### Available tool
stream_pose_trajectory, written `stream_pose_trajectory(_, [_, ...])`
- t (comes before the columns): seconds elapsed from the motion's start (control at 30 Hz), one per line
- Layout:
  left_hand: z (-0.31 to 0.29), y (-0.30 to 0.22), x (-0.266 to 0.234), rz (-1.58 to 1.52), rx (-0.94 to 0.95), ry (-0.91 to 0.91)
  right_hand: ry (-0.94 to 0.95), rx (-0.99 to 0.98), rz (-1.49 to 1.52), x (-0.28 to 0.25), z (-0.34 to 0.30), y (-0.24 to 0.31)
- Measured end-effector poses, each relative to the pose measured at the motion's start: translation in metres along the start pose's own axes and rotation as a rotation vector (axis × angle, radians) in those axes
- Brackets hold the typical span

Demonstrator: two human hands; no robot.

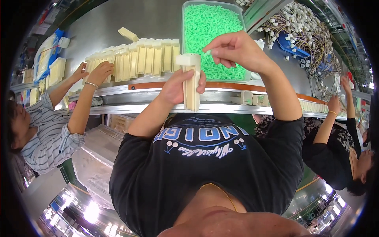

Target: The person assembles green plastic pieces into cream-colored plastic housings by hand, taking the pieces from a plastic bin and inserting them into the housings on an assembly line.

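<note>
Upright in front of me stands a long cream plastic housing (192,89) with a wider white top, and my left hand (177,86) is wrapped round its middle. Above and to the right of it, my right hand (237,51) pinches a small pale green plastic piece (208,51) between thumb and finger. That hand is over a clear plastic bin (183,29) heaped with small green plastic pieces (213,23). The pinched piece is apart from the housing, and its exact shape is too small to tell.
A long row of similar cream housings (146,59) stands at left, with one loose housing (128,34) lying behind it. A co-worker's hands (100,74) touch the row. Bundled wires with white connectors (304,23) lie at right, near another co-worker's hand (334,103). A metal rail (138,98) edges the bench.
</note>
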State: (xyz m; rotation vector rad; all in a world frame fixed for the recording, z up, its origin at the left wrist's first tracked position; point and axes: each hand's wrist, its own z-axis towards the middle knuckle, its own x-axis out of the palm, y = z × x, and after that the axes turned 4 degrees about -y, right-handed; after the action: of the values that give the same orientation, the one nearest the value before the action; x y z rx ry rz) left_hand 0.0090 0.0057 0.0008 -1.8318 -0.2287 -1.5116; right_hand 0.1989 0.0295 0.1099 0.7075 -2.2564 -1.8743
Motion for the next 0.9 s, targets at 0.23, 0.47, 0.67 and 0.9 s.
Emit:
stream_pose_trajectory(0.23, [-0.001,0.010,-0.003,0.292,-0.023,-0.056,-0.086,-0.100,-0.083,0.005,-0.009,-0.010])
stream_pose_trajectory(0.47, [-0.008,0.011,0.006,0.612,-0.008,0.008,-0.038,-0.197,-0.409,0.028,-0.022,0.007])
stream_pose_trajectory(0.67, [-0.009,0.012,0.011,0.525,-0.165,0.189,0.195,-0.147,-0.501,0.021,-0.029,0.018])
stream_pose_trajectory(0.9, [-0.002,0.008,0.012,0.379,-0.091,0.190,-0.111,-0.323,-0.399,0.030,-0.032,0.000])
